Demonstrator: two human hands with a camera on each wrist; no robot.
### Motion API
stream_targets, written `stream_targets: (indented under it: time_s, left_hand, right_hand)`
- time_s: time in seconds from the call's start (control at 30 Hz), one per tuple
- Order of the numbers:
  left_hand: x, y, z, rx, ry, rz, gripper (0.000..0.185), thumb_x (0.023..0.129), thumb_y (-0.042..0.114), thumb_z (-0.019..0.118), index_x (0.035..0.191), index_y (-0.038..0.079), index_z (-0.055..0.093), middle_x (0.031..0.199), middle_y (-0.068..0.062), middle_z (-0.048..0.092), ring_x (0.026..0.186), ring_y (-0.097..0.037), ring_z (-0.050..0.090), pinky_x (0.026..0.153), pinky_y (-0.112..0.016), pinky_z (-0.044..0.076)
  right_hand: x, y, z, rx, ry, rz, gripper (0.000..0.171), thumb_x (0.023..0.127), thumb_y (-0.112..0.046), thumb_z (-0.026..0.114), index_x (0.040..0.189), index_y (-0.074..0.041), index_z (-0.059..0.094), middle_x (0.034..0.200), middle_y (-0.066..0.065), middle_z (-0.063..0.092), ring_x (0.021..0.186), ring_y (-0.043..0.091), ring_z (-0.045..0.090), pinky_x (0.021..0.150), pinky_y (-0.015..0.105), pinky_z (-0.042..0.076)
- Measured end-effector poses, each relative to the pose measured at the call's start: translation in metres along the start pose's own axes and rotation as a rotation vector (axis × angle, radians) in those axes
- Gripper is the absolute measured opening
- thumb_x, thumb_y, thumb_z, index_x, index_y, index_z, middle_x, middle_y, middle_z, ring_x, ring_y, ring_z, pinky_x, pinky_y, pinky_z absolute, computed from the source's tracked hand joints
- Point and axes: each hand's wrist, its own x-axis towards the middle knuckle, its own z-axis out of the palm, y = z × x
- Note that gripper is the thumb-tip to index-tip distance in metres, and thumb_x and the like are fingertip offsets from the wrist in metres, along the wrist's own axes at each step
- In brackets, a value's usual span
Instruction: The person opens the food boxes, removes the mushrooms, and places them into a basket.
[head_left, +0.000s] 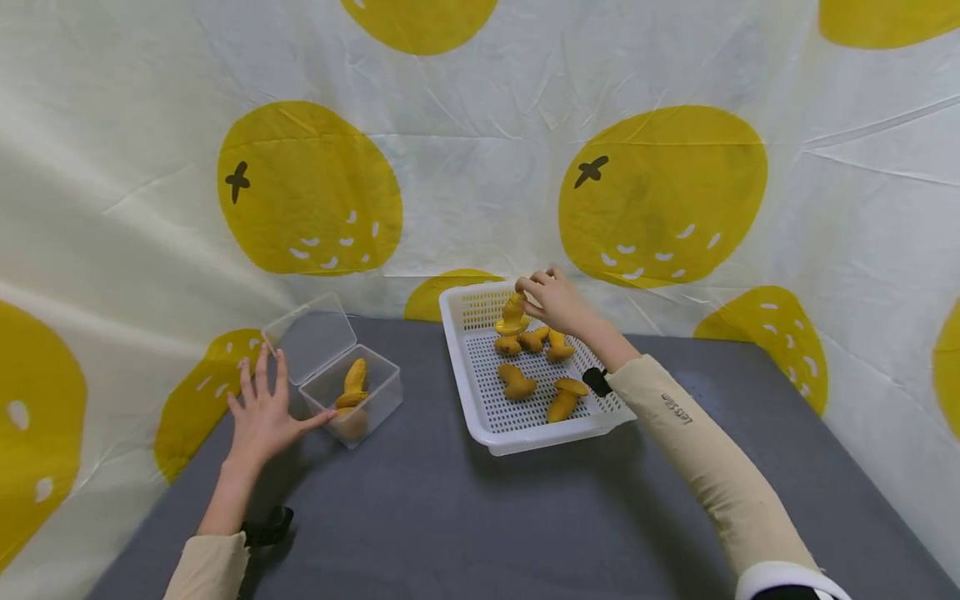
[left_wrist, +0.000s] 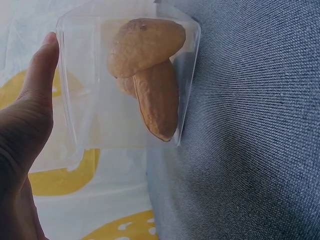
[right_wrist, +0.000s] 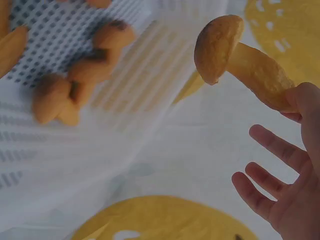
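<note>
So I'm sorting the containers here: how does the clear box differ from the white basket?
The clear box is see-through with solid walls and a hinged lid open; the white basket is opaque, perforated and lidless. The box is smaller and deeper, the basket wide and shallow. The left hand touches the box; the right hand lifts a mushroom over the basket. Both hold yellow mushrooms.

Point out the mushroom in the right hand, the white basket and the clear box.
mushroom [right_wrist: 235, 60], right wrist view, where cap meets stem.
white basket [head_left: 459, 354], head view, left rim.
clear box [head_left: 377, 392], head view, front wall.

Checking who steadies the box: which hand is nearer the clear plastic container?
Left. The left hand touches the clear plastic container; the right hand holds a mushroom above the white basket.
</note>
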Motion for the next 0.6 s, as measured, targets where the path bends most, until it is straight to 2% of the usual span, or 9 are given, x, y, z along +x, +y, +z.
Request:
stream_targets:
  time_s: [0.17,0.27,0.4,0.6]
  left_hand:
    - [-0.001,-0.004,-0.001,-0.003,-0.007,-0.002,0.126,0.060,0.067,0.066,0.143,0.017,-0.014,0.149,-0.008,-0.021,0.134,-0.042,-0.015,0.084,-0.077,0.012]
    - [0.000,-0.004,-0.001,0.005,-0.001,0.002,0.126,0.059,0.067,0.066,0.143,0.016,-0.014,0.148,-0.006,-0.023,0.134,-0.042,-0.015,0.085,-0.076,0.012]
    - [0.001,-0.003,-0.001,0.004,0.004,0.004,0.126,0.059,0.067,0.066,0.143,0.016,-0.013,0.148,-0.005,-0.023,0.134,-0.043,-0.013,0.085,-0.076,0.012]
    - [0.002,-0.001,0.001,0.002,0.000,0.003,0.127,0.059,0.066,0.068,0.143,0.016,-0.013,0.149,-0.007,-0.021,0.134,-0.044,-0.009,0.087,-0.076,0.012]
  right_hand:
    - [-0.007,0.014,0.009,-0.036,-0.197,0.118,0.016,0.092,-0.025,0.049,0.102,-0.013,0.053,0.100,0.013,0.057,0.091,0.033,0.045,0.073,0.043,0.040]
    - [-0.005,0.013,0.012,-0.048,-0.266,0.168,0.018,0.093,-0.027,0.046,0.106,-0.016,0.053,0.104,0.013,0.054,0.096,0.034,0.043,0.067,0.044,0.042]
    - [0.010,-0.005,0.012,-0.018,-0.235,0.117,0.021,0.093,-0.028,0.046,0.109,-0.016,0.054,0.107,0.012,0.054,0.099,0.033,0.043,0.070,0.044,0.042]
    - [0.049,-0.064,0.010,0.061,-0.149,-0.060,0.023,0.091,-0.026,0.050,0.110,-0.016,0.057,0.109,0.009,0.057,0.099,0.029,0.046,0.080,0.040,0.042]
